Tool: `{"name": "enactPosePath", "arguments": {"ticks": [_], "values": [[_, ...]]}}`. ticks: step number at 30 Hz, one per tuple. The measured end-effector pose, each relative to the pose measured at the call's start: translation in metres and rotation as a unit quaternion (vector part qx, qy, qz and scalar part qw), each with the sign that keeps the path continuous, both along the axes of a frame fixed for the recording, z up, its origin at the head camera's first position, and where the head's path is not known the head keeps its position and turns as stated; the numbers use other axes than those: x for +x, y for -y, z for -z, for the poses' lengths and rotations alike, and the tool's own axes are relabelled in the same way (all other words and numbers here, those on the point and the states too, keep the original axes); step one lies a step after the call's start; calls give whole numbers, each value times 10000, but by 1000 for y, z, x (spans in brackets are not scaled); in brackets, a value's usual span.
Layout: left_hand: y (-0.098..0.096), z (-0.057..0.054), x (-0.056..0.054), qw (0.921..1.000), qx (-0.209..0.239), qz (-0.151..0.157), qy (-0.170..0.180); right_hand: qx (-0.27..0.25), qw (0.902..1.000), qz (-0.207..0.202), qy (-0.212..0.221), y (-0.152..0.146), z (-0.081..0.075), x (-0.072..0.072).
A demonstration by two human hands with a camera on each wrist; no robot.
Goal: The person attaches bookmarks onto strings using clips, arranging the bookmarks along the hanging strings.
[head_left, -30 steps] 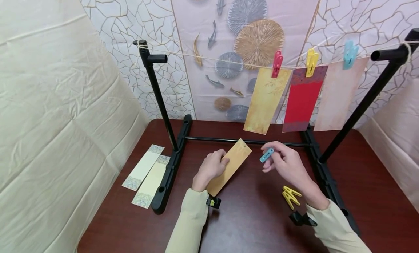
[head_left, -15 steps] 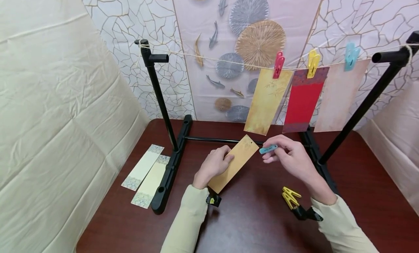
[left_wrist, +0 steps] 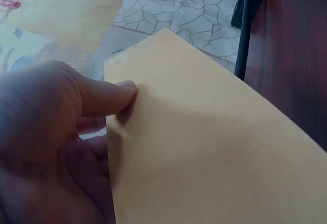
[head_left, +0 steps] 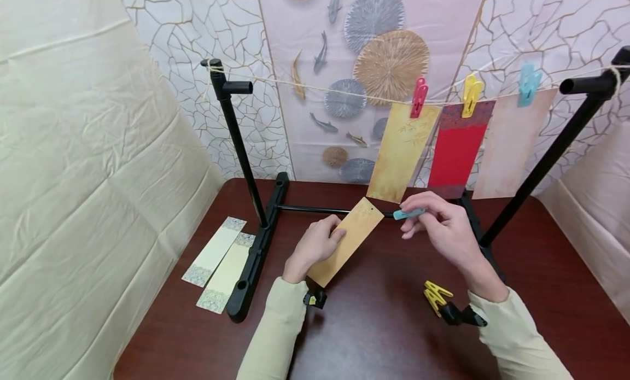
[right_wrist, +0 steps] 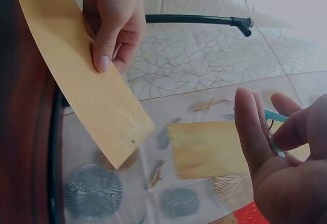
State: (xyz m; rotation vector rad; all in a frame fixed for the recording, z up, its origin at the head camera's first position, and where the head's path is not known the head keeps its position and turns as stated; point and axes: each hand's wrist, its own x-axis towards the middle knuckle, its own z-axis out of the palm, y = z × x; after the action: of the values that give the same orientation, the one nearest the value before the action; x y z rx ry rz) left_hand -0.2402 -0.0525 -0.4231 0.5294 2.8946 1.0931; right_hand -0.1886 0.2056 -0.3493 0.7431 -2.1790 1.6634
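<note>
My left hand (head_left: 315,246) pinches a tan paper bookmark (head_left: 350,240) by its long edge, thumb on the face toward me. A small hole shows near the bookmark's upper end in the right wrist view. To its right, my right hand (head_left: 440,227) holds a light blue clothespin (head_left: 408,214) among its fingers, level with the bookmark's upper end and apart from it. Partly hidden by the fingers, the clothespin (right_wrist: 276,115) shows in the right wrist view too. Beyond the hands, a yellow card (head_left: 401,153) hangs from a string under a pink clothespin (head_left: 419,98).
A red card (head_left: 458,150) and a pale pink card (head_left: 512,145) hang beside it. The string (head_left: 305,87) spans a black stand (head_left: 238,145). Two pale bookmarks (head_left: 214,252) lie at left. A yellow clothespin (head_left: 436,297) lies near the right wrist.
The left hand has lifted the tan bookmark slightly upward. My right hand has moved a little up and right, and the blue clothespin in it has turned from slanted to nearly level.
</note>
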Motion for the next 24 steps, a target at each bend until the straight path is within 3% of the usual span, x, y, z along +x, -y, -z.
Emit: {"name": "enactPosePath", "arguments": {"ticks": [11,19,24], "values": [[9,-12,5,9991,-16,279,-316,-80,9969,-775,64,0,-21,1],[8,-23,5,9971,-12,390,-659,685,9973,273,48,6,-29,-1],[8,-34,3,9945,3,551,-895,693,9966,434,-51,9,-38,-2]]}}
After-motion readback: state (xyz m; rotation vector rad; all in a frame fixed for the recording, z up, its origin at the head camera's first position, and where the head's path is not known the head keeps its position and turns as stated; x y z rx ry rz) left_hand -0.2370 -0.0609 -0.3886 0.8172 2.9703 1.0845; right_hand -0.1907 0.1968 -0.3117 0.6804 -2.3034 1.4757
